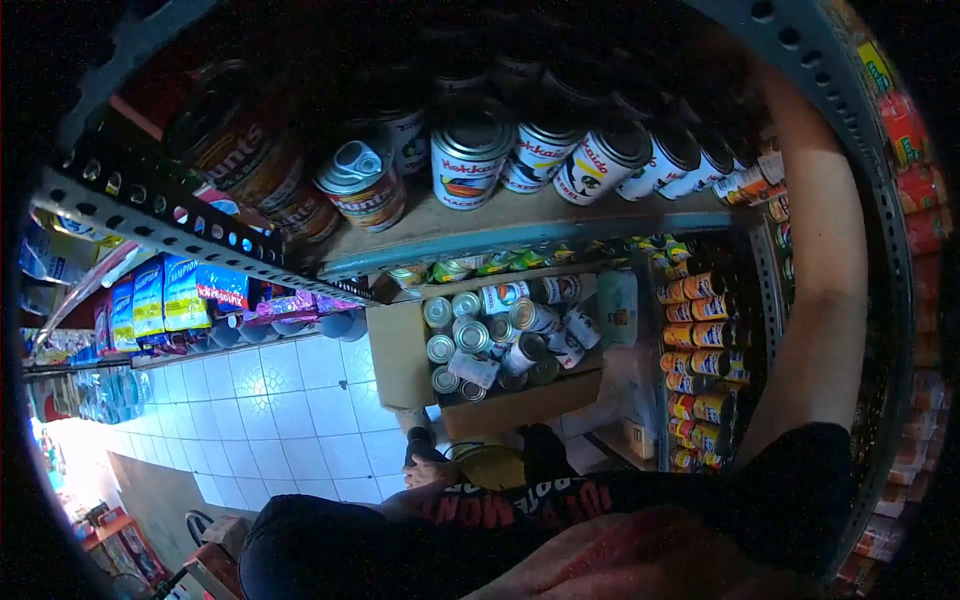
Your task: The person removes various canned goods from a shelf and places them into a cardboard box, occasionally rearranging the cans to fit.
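Observation:
My right arm reaches up along the right side to the upper shelf. Deep shadow beside the row of Hokkaido mackerel cans hides my right hand, so its fingers and anything in them cannot be made out. Low down near my lap, my left hand rests by my leg with its fingers laid loosely, seemingly holding nothing. An open cardboard box in front of me contains several cans, some upright and others on their sides. One labelled can lies near the box's far edge.
Large Hunt's cans stand at the shelf's left. Stacked cans fill the lower right rack. A perforated metal post crosses the left, near Champion packs. White floor tiles lie below.

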`<state>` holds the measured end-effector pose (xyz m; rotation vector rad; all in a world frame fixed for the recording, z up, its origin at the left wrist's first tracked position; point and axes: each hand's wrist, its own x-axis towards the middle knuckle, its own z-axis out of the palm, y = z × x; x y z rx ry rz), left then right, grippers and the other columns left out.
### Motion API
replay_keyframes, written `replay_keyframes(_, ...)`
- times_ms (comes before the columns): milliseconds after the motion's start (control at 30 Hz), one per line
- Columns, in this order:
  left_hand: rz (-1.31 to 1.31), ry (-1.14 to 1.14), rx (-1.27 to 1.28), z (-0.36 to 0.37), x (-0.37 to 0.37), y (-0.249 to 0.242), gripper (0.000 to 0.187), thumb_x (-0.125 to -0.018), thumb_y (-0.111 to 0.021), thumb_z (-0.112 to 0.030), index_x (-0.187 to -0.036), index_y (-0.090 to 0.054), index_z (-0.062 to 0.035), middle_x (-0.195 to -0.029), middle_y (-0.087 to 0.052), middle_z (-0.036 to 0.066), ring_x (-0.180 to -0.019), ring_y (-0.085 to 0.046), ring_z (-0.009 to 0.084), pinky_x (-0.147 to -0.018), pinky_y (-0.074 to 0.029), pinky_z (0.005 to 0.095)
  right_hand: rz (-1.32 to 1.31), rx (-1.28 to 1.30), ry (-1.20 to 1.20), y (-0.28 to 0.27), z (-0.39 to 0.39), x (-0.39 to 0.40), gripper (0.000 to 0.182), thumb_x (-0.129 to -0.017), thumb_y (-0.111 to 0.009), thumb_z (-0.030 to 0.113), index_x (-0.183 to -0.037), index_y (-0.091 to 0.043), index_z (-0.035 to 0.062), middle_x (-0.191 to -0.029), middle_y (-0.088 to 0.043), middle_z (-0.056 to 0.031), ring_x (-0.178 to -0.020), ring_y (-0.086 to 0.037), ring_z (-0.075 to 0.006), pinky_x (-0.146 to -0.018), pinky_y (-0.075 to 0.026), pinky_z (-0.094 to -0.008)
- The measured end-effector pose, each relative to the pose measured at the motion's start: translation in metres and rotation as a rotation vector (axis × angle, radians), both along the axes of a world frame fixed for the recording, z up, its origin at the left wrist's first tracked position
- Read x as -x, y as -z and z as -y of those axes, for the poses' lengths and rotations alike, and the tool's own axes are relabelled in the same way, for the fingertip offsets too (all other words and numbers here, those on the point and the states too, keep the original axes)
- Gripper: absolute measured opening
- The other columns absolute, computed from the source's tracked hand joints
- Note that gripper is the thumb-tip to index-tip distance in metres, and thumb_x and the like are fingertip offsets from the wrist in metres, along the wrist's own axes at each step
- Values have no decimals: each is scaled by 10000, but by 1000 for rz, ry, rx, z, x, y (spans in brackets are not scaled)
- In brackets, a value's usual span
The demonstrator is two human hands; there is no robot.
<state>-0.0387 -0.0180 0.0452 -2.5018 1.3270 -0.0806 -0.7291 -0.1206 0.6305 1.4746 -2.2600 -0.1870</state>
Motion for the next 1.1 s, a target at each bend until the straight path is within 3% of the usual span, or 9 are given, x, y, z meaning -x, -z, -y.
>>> replay_keyframes(567,-213,78,-306,38,-1,-35,611,-797,-765,-582,-1134,-614,-95,-1074,-610,126,-1022,-625,318,-923,-506,442,-6,66,56,8,-30,-6,394,-985,-705,294,-1337,-653,125,-1312,-678,-152,-1205,-643,-287,-1000,-503,-450)
replay_keyframes(633,-244,78,-340,39,1,-43,621,-792,-769,-583,-1141,-613,-94,-1083,-609,129,-1031,-625,320,-929,-507,443,77,423,-378,30,-53,-32,297,-984,-711,242,-1245,-703,102,-1245,-719,-102,-1129,-680,-214,-947,-509,-395)
replay_keyframes(667,-261,73,-356,37,2,-48,626,-790,-771,-584,-1145,-613,-94,-1088,-609,130,-1035,-625,321,-931,-507,444,301,601,-200,48,-61,-72,376,-955,-726,330,-1258,-706,109,-1281,-679,-203,-1188,-648,-317,-936,-497,-410)
replay_keyframes(733,-284,57,-384,33,-4,-57,636,-785,-775,-586,-1152,-613,-93,-1096,-608,133,-1043,-625,323,-937,-508,445,499,1028,-279,62,-62,-147,228,-942,-716,151,-1151,-723,61,-1264,-674,-184,-1112,-642,-293,-893,-495,-367)
replay_keyframes(767,-294,49,-395,25,-16,-25,641,-782,-777,-587,-1155,-613,-93,-1101,-607,134,-1048,-625,324,-940,-508,446,253,1062,-239,70,-66,-174,150,-937,-705,105,-1070,-719,35,-1148,-677,-155,-1044,-626,-264,-835,-491,-354)
replay_keyframes(800,-289,42,-385,31,-17,-32,641,-782,-777,-587,-1155,-613,-93,-1101,-607,134,-1048,-625,324,-940,-508,446,282,1120,-259,87,-70,-184,142,-942,-703,108,-1060,-702,30,-1072,-665,-124,-1016,-614,-255,-796,-483,-351)
replay_keyframes(900,-329,325,-561,45,-21,-67,864,-721,-803,-620,-1333,-549,-66,-1245,-557,185,-1188,-580,390,-1002,-504,506,415,1269,-176,141,-75,-208,327,-899,-779,131,-1180,-637,43,-1226,-605,-158,-1100,-589,-290,-870,-506,-355)
replay_keyframes(967,-640,646,-769,53,-46,-79,970,-734,-795,-633,-1444,-472,-56,-1348,-496,242,-1235,-531,470,-1005,-493,563,322,1169,-144,147,-74,-225,448,-847,-850,177,-1206,-619,42,-1276,-568,-195,-1167,-553,-320,-922,-512,-387)
replay_keyframes(1100,-709,710,-761,48,-70,-63,987,-766,-774,-630,-1486,-419,-55,-1371,-461,324,-1220,-517,532,-1028,-472,591,245,1200,22,155,-65,-236,711,-792,-906,261,-1353,-524,50,-1345,-515,-190,-1221,-525,-337,-983,-484,-425)
